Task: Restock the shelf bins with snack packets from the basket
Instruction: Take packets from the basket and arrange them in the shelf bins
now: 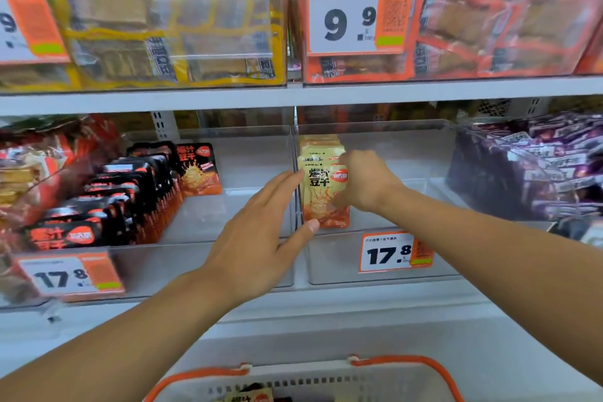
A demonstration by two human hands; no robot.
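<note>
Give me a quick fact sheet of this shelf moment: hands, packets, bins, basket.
Right hand: grips the front yellow packet in the clear bin
Left hand: fingers straight, against the divider beside the packet
Neighbouring bin: black packets in rows
Price tag: 17.8
Basket: below, orange handles, more packets inside

Tan-and-orange snack packets [323, 186], black-and-orange packets [130, 192], purple packets [548, 166], white basket [313, 383] with orange handles [404, 364]
</note>
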